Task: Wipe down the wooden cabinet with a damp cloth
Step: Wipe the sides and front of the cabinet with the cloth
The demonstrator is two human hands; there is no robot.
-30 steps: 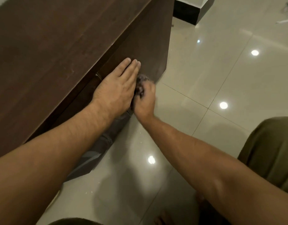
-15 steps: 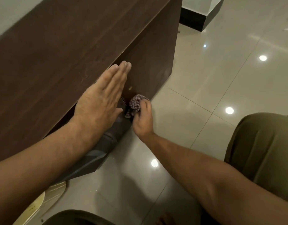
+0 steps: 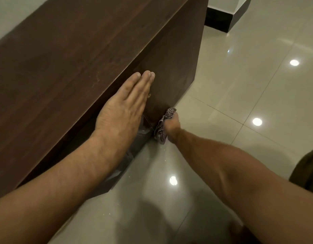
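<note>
The dark brown wooden cabinet [image 3: 78, 55] fills the upper left, its top seen from above and its front face running down to the floor. My left hand [image 3: 124, 108] lies flat with fingers together against the upper front edge. My right hand [image 3: 173, 125] grips a bunched checked cloth [image 3: 163, 124] and presses it to the bottom of the cabinet front, close to the floor. Part of the cloth hangs below my fist.
A glossy beige tiled floor [image 3: 240, 95] with ceiling-light reflections spreads to the right. A grey reflective strip [image 3: 134, 148] shows under the cabinet near my left wrist. A white wall corner with black skirting [image 3: 221, 20] stands at the far end. My olive-clad knee [image 3: 307, 169] is at the right edge.
My right hand has slid the cloth lower, down to the bottom of the cabinet front. My left hand stays flat on the cabinet edge. The view has shifted slightly.
</note>
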